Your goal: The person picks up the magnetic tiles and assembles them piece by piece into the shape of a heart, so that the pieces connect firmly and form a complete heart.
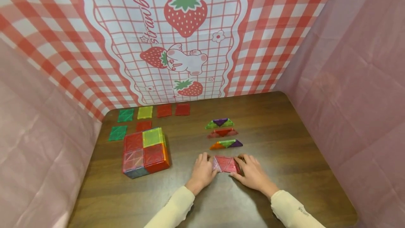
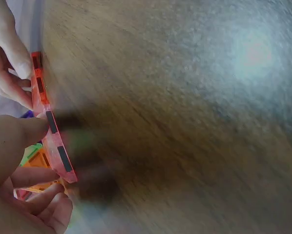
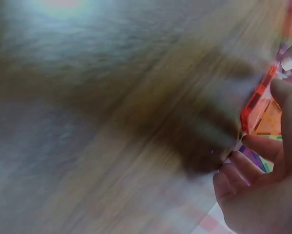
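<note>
Between my two hands is a row of joined triangular magnetic tiles. My left hand (image 1: 202,172) pinches the pale pink tile (image 1: 216,165) at its left end. At the other end my right hand (image 1: 254,176) grips the red tile (image 1: 227,164) with thumb and fingers. The left wrist view shows dark magnet strips along the edges of the pink tile (image 2: 57,148) and red tile (image 2: 39,80). Behind the hands are three tile strips: orange-green-purple (image 1: 225,144), red (image 1: 222,133) and green-purple (image 1: 220,122). My fingers cover parts of both row ends.
A box of joined square tiles (image 1: 134,141) stands on the wooden table (image 1: 284,143) to the left. Loose square tiles lie behind it, among them a green tile (image 1: 126,115), a yellow tile (image 1: 145,112) and a red tile (image 1: 182,109). Cloth curtains (image 1: 357,80) border the table.
</note>
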Demonstrator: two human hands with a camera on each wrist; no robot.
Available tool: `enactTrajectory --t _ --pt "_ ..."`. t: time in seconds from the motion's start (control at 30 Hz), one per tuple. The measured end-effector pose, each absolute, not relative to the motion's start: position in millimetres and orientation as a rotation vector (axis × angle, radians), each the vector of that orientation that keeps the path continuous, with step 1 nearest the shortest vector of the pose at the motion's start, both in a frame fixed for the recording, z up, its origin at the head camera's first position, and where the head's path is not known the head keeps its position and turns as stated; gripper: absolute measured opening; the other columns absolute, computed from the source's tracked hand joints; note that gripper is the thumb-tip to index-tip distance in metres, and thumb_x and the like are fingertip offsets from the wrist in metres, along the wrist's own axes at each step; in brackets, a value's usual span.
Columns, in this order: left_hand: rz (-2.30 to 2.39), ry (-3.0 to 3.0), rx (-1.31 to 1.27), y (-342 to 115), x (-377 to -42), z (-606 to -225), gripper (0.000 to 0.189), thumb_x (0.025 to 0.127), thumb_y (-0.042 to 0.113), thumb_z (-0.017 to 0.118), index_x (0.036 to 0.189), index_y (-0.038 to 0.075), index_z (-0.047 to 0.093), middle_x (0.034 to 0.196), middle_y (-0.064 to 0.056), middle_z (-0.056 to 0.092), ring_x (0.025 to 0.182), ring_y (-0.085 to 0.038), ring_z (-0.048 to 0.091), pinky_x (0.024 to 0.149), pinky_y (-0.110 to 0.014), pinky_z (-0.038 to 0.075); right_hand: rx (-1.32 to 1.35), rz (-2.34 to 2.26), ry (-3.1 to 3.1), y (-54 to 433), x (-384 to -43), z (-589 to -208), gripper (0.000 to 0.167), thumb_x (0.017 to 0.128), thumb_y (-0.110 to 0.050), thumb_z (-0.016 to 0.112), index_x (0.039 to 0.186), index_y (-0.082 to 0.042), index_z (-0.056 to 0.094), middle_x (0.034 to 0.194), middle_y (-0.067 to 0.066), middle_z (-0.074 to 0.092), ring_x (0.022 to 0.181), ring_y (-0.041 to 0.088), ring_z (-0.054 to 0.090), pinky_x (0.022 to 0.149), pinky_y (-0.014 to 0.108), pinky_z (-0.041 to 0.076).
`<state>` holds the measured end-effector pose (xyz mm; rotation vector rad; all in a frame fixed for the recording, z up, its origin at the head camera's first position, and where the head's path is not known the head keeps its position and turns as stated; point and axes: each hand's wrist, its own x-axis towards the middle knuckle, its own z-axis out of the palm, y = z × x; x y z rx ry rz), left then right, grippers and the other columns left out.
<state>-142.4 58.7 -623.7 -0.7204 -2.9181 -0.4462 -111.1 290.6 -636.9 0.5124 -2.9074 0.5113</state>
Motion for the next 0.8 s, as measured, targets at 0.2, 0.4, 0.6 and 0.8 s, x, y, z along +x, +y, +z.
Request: enactTrajectory --t 0.2,0.4,0.6,0.8 --pt "-0.720 -3.000 -0.528 66 -145 -622 0.047 0.072 0.027 0.090 0.106 0.000 0.070 0.109 -0.013 0.060 0.101 -0.030 0.054 0.090 -0.042 0.047 0.458 0.605 -2.958 283 -116 -634 0.063 0.082 -0.034 0.084 0.131 0.001 0.065 0.126 0.018 0.059 0.111 0.037 0.054 0.092 0.053 0.046" --pt "-1.025 -2.989 -0.467 69 -149 -618 0.039 0.072 0.009 0.086 0.104 0.001 0.063 0.100 -0.012 0.062 0.094 -0.029 0.059 0.086 -0.040 0.050 0.373 0.764 -2.948 282 -122 -629 0.060 0.072 -0.028 0.090 0.120 -0.002 0.065 0.114 0.013 0.065 0.102 0.032 0.057 0.088 0.051 0.048" --pt "-1.192 -2.801 -0.602 66 -157 -611 0.027 0.076 -0.010 0.074 0.096 0.003 0.060 0.089 -0.011 0.068 0.080 -0.023 0.066 0.071 -0.033 0.055 0.316 0.979 -2.839 287 -131 -622 0.041 0.076 -0.011 0.088 0.109 -0.008 0.064 0.091 0.004 0.073 0.079 0.017 0.068 0.071 0.034 0.057" --pt "-1.063 -2.739 -0.701 66 -165 -603 0.020 0.081 -0.006 0.073 0.090 0.008 0.063 0.084 -0.004 0.068 0.078 -0.018 0.066 0.069 -0.027 0.055 0.402 0.859 -2.686 291 -142 -615 0.020 0.081 -0.006 0.084 0.096 -0.010 0.071 0.088 0.006 0.075 0.078 0.019 0.072 0.067 0.035 0.059"
